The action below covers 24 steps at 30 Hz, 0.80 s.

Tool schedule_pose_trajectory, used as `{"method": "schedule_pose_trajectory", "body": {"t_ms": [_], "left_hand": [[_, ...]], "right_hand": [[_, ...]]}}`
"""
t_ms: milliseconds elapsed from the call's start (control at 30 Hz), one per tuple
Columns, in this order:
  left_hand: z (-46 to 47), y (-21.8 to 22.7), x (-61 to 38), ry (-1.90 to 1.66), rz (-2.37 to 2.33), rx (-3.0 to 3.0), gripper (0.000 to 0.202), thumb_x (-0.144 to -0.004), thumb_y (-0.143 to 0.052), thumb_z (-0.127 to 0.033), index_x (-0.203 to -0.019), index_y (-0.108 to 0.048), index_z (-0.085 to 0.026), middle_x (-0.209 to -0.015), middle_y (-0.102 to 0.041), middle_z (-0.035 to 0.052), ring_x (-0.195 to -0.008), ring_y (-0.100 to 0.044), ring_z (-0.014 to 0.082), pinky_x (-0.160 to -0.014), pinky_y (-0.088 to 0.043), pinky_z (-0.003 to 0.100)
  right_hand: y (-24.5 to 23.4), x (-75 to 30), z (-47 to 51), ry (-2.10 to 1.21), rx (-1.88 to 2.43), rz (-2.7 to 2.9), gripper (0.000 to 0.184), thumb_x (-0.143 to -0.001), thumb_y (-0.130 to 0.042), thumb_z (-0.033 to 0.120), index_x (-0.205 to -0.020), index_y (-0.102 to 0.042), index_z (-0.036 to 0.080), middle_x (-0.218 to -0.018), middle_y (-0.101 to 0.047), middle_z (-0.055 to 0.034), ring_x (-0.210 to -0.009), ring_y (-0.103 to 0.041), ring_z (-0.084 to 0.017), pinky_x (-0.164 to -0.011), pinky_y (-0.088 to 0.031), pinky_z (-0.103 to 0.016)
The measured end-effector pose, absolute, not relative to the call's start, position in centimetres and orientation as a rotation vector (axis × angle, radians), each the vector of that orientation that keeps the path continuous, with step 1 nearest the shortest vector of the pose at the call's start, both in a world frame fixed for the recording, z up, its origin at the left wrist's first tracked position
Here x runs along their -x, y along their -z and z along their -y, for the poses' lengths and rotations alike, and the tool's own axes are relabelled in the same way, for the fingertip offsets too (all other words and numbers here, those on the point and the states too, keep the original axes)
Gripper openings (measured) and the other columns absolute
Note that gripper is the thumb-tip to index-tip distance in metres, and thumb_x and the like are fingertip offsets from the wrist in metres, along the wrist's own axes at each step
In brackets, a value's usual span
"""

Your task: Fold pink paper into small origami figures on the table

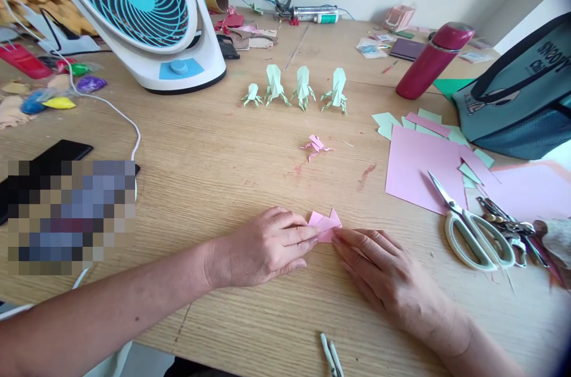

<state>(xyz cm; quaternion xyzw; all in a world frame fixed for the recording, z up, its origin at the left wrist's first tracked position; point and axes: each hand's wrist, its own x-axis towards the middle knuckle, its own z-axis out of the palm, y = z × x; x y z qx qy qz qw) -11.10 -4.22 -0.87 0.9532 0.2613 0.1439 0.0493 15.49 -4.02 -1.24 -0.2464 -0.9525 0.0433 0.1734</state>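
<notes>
A small folded piece of pink paper lies on the wooden table in front of me, with two points sticking up along its far edge. My left hand holds its left side, the fingertips pressed together on the paper. At the right edge, the fingers of my right hand are closed on the paper; the thumb is mostly hidden. Beyond my hands lies a small pink origami figure with thin legs. Farther back, several pale green origami figures stand in a row.
White-handled scissors rest by a pink sheet and green scraps on the right. A red bottle and teal bag stand behind. The white fan is back left. Tweezers lie at the near edge.
</notes>
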Motion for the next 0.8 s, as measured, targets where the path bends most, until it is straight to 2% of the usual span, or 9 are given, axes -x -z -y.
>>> {"method": "schedule_pose_trajectory", "body": {"t_ms": [267,600,800], "left_hand": [[4.16,1.11,11.18,-0.454,-0.777,-2.901,0.038,-0.097,-0.052,-0.026,-0.131,-0.057,-0.012,-0.134,-0.061,0.0112,-0.109,-0.056,0.0234,-0.094,-0.046,0.038],[4.13,0.78,11.4,-0.376,-0.757,-2.893,0.044,-0.097,-0.052,-0.029,-0.138,-0.051,-0.012,-0.14,-0.056,0.01,-0.113,-0.053,0.025,-0.097,-0.043,0.039],[3.92,0.66,11.4,-0.401,-0.748,-2.863,0.041,-0.096,-0.054,-0.028,-0.133,-0.056,-0.012,-0.135,-0.06,0.0085,-0.11,-0.053,0.0243,-0.098,-0.043,0.04]], "right_hand": [[1.16,-15.32,4.0,-0.12,0.752,2.717,0.035,-0.095,-0.048,0.011,-0.128,-0.06,0.011,-0.117,-0.067,-0.0155,-0.096,-0.063,-0.026,-0.079,-0.055,-0.041],[1.31,-15.63,4.32,-0.109,0.771,2.785,0.039,-0.097,-0.05,0.019,-0.135,-0.054,0.012,-0.127,-0.062,-0.0154,-0.102,-0.061,-0.028,-0.083,-0.054,-0.044],[1.05,-15.49,4.54,-0.083,0.743,2.803,0.037,-0.098,-0.049,0.02,-0.134,-0.055,0.013,-0.124,-0.064,-0.0159,-0.105,-0.061,-0.029,-0.083,-0.056,-0.045]]}}
